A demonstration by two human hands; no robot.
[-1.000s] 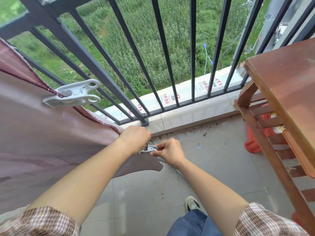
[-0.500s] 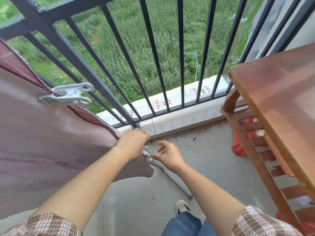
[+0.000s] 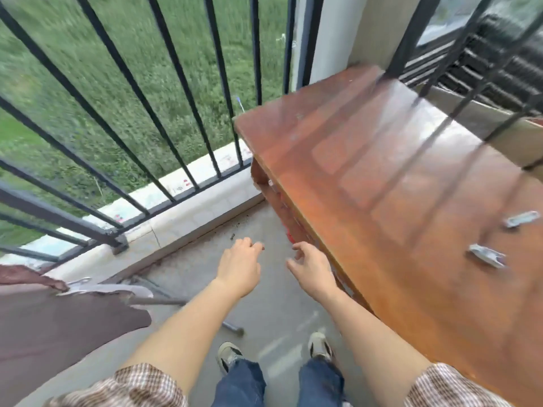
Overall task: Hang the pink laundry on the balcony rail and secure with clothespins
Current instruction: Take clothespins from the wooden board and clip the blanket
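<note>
Frame motion-blurred throughout; edges smeared, fine detail unreliable.

Nearest: checked sleeves [image 3: 141, 386] cut off by the bottom edge; jeans [image 3: 241, 383] and two shoes [image 3: 229, 355] below the forearms.

Laundry [image 3: 58, 327]: lower left, cut off by the left edge, so its full extent is not visible. Reads brownish-pink in this light. A pale clip [image 3: 78, 284] sits at its upper edge, blurred; what it grips cannot be confirmed. A grey rod [image 3: 164, 301] lies on the floor [image 3: 264, 304], partly hidden by the laundry and the left forearm.

Left hand [image 3: 239, 267]: palm down over the floor, fingers loosely curled, holding nothing, touching nothing.
Right hand [image 3: 311, 267]: fingers spread and slightly bent, empty, just beside the table [image 3: 382, 177] edge; contact with it cannot be determined. Hands near each other, apart.

Table: right side, reddish-brown, glossy, cut off by the right edge. Two pale clothespins [image 3: 486, 255] on it, well apart from both hands, shapes smeared. Something red [image 3: 291, 237] under the table, mostly hidden.

Farther: black rail [image 3: 188, 92], top bar out of frame. Beyond the bars, grass [image 3: 102, 54]. Upper right, a window grille [image 3: 484, 54], blurred.
</note>
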